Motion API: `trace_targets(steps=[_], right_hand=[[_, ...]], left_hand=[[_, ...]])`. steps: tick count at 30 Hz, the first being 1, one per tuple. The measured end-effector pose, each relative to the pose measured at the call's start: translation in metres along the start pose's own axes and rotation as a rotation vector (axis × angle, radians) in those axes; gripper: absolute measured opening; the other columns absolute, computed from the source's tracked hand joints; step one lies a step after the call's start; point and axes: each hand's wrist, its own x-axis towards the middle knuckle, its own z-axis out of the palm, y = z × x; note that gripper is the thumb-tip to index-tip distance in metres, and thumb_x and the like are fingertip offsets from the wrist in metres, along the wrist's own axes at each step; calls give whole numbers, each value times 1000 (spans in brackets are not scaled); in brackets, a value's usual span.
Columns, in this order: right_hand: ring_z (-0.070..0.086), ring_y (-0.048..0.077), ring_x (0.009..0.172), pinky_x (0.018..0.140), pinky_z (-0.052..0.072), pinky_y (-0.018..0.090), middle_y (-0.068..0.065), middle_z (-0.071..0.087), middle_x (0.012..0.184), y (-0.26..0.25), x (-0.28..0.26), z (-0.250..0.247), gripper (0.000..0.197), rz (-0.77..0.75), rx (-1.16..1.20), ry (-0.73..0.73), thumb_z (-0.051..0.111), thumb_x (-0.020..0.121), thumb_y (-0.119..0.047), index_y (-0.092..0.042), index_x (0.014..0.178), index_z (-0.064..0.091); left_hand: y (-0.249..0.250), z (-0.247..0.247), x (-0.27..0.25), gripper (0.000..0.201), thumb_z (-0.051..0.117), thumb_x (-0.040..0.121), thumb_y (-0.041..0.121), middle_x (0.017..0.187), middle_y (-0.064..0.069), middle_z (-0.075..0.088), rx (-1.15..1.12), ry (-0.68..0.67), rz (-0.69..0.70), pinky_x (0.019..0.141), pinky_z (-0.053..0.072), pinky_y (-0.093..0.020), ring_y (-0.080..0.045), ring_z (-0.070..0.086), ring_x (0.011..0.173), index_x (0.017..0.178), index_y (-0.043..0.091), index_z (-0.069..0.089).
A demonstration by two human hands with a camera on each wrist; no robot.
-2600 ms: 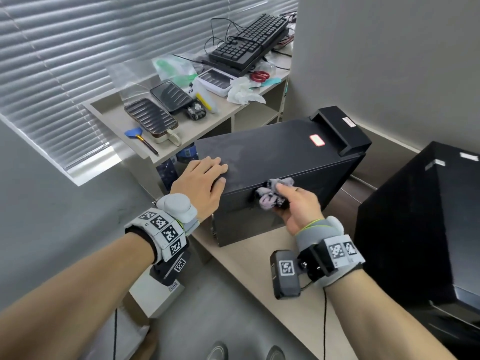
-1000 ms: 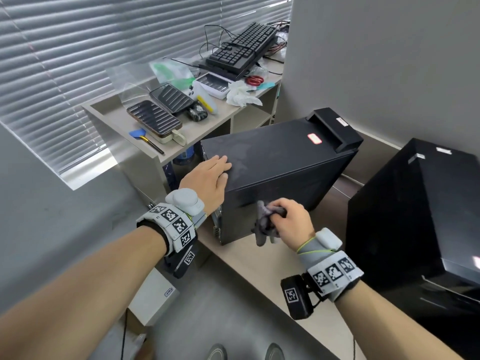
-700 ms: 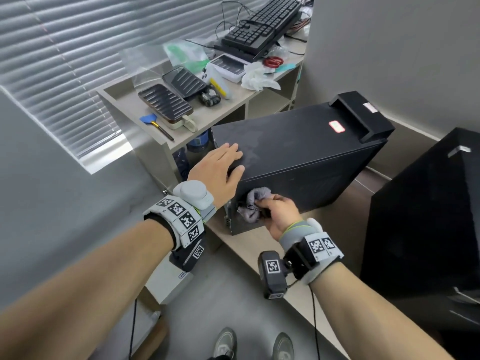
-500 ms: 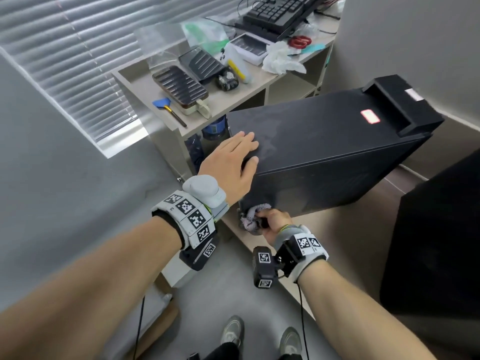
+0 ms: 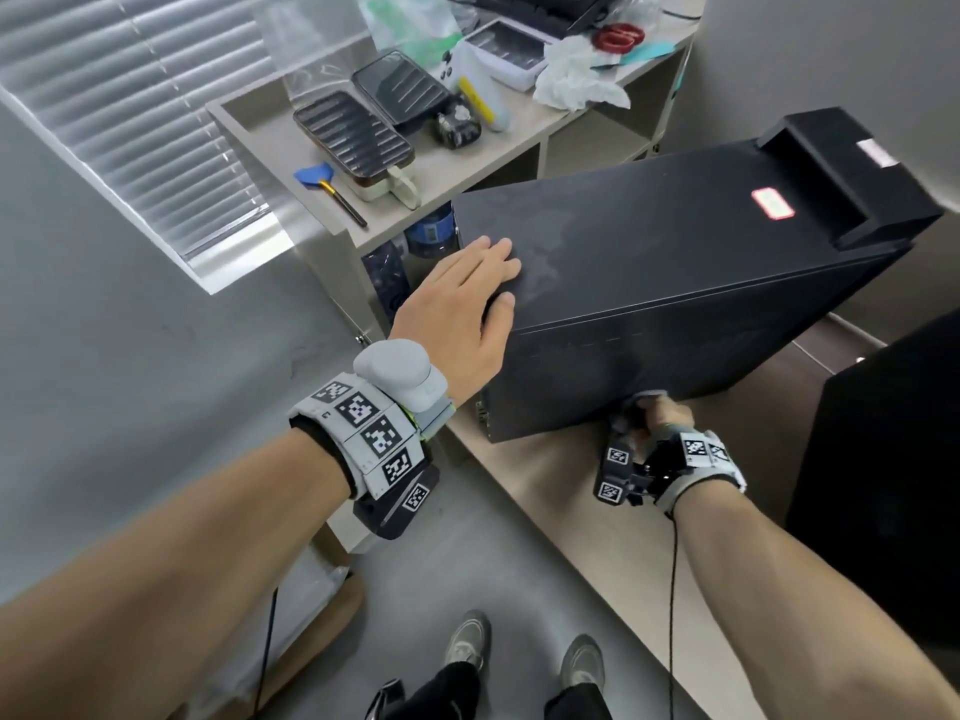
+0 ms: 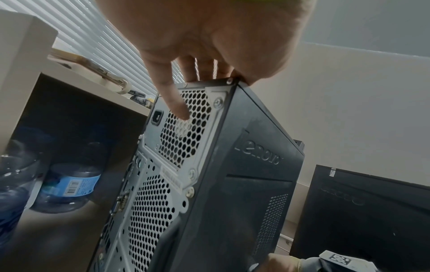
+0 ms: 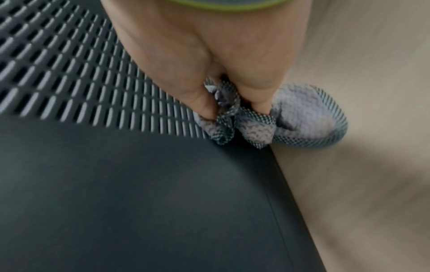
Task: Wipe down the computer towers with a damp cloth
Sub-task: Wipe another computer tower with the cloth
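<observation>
My right hand [image 7: 209, 60] pinches the bunched grey cloth [image 7: 302, 117], thumb and fingers curled into it, against the lower side panel of the Lenovo tower [image 5: 675, 283] by its vent grille [image 7: 69, 79]. My left hand [image 5: 457, 314] lies flat, fingers together, on the tower's top rear corner, bracing it. I judge I'm wiping the side's bottom edge; next calls for dragging along it. The second tower [image 6: 363, 211] stands just beside, cut off. Whether the cloth is damp I can't tell.

Office corner: window blinds [image 5: 130, 111], cluttered shelf unit [image 5: 467, 163], computer towers [image 5: 675, 283] on floor.
</observation>
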Motion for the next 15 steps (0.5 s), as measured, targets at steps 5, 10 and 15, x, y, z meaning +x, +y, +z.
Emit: trace_targets(steps=[5,10,15], right_hand=[[63,20,86,69,56,25,-8,70,66,29,-17,39,27,-9,-112,-248,61,81,-4,-23,66,73],[66,35,82,77,53,49,17,67,82,17,-42,32,11,-1,122,-158,72,72,-5,-6,81,66],[60,29,68,65,51,41,16,62,76,-28,-98,-2,12,-120,209,-97,61,82,5,-3,90,61]], left_hand=[[-1,-2,1,40,39,97,26,143,6,50,18,-44,5,108,15,-8,-11,36,138,130,14,58],[3,-2,4,39,40,96,24,139,2,54,-3,-22,33,109,21,-15,-16,41,136,127,11,59],[8,-3,5,34,45,89,22,129,-2,60,75,-21,9,109,35,-48,-22,50,127,118,13,62]])
